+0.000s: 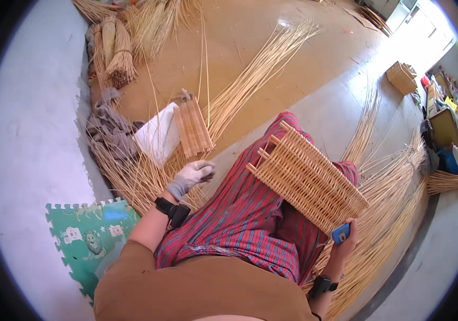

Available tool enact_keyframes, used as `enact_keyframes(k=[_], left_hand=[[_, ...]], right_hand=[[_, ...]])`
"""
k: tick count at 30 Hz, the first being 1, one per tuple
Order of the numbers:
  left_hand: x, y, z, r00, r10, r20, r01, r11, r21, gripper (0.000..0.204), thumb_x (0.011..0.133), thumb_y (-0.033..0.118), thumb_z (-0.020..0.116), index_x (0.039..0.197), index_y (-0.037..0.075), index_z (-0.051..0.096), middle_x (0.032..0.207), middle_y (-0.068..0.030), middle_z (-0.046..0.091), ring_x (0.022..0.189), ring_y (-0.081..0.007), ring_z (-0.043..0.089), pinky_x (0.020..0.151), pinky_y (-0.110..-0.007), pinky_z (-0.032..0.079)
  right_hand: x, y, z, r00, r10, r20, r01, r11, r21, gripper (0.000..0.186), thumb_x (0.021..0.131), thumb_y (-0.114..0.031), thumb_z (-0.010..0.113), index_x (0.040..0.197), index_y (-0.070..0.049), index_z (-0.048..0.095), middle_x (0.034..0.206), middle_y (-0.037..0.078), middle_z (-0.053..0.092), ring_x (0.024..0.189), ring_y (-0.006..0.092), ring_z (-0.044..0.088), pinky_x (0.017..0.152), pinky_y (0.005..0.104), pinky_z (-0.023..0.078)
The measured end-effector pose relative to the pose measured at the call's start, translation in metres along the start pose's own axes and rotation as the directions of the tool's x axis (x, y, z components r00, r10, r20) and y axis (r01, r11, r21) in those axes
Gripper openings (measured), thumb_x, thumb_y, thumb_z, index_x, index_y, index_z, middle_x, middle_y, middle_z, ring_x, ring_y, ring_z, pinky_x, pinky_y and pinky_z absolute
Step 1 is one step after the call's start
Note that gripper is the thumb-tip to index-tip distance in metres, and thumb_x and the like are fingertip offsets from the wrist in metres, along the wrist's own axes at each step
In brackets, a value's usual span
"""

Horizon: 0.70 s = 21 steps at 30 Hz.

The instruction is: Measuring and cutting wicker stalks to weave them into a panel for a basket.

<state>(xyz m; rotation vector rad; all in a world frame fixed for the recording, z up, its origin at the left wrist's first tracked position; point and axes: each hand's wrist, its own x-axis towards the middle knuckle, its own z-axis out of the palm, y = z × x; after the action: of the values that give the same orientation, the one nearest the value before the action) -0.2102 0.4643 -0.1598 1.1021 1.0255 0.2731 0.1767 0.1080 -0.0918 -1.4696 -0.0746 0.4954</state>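
A woven wicker basket (309, 179) lies tilted across my lap, with several stake ends sticking out past its upper left edge. At its lower right corner my right hand (348, 241) is closed round a small blue case that looks like a tape measure (341, 234); the thumb is by the basket's edge. My left hand (191, 177), in a pale grey glove, hovers left of the basket, over my left leg. Its fingers are curled in; whether anything thin is between them cannot be made out. Near it stands a slatted wooden board (193, 127) on loose canes.
Long loose canes (261, 75) spread across the floor ahead, and more canes (389, 214) lie at my right. Tied bundles (119, 59) lean by the left wall. A grey cloth (114, 125), a white sheet (158, 134) and a green foam mat (92, 241) are at my left.
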Motion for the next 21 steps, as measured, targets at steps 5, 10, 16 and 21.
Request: enact_keyframes(k=[5, 10, 16, 21], left_hand=[[0.010, 0.067, 0.056, 0.902, 0.366, 0.230, -0.337, 0.928, -0.157, 0.040, 0.106, 0.023, 0.059, 0.138, 0.000, 0.055, 0.115, -0.0066, 0.069, 0.106, -0.0171, 0.066, 0.098, -0.035, 0.054], [0.010, 0.106, 0.097, 0.848, 0.437, 0.300, -0.439, 0.896, -0.064, 0.046, 0.103, 0.021, 0.065, 0.141, -0.001, 0.052, 0.125, -0.0073, 0.065, 0.117, -0.0149, 0.060, 0.106, -0.033, 0.047], [0.015, 0.096, 0.112, 0.887, 0.404, 0.224, -0.408, 0.913, -0.032, 0.046, 0.099, 0.015, 0.069, 0.140, 0.000, 0.054, 0.121, -0.0037, 0.065, 0.111, -0.0139, 0.061, 0.102, -0.031, 0.049], [0.003, 0.111, 0.114, 0.886, 0.398, 0.240, -0.407, 0.913, -0.013, 0.047, 0.103, 0.014, 0.063, 0.144, -0.003, 0.047, 0.118, -0.0074, 0.065, 0.110, -0.0142, 0.061, 0.100, -0.030, 0.050]], right_hand=[[0.001, -0.006, 0.004, 0.999, -0.035, -0.016, 0.034, 0.999, -0.035, 0.026, 0.105, -0.033, 0.056, 0.091, -0.013, 0.065, 0.073, -0.005, 0.053, 0.058, 0.0039, 0.053, 0.047, 0.0215, 0.044], [-0.010, -0.012, 0.019, 1.000, -0.001, 0.027, 0.002, 1.000, -0.024, 0.027, 0.105, -0.033, 0.056, 0.090, -0.013, 0.064, 0.073, -0.006, 0.053, 0.061, 0.0031, 0.050, 0.050, 0.0204, 0.038], [-0.004, -0.029, 0.007, 0.970, 0.073, 0.232, -0.032, 0.984, -0.176, 0.026, 0.106, -0.029, 0.057, 0.091, -0.010, 0.066, 0.080, -0.004, 0.056, 0.070, 0.0040, 0.054, 0.062, 0.0214, 0.044], [0.003, -0.076, -0.038, 0.926, -0.176, 0.333, 0.358, 0.689, -0.631, 0.025, 0.103, -0.018, 0.058, 0.089, 0.001, 0.067, 0.105, 0.005, 0.062, 0.096, 0.0164, 0.060, 0.085, 0.0307, 0.047]])
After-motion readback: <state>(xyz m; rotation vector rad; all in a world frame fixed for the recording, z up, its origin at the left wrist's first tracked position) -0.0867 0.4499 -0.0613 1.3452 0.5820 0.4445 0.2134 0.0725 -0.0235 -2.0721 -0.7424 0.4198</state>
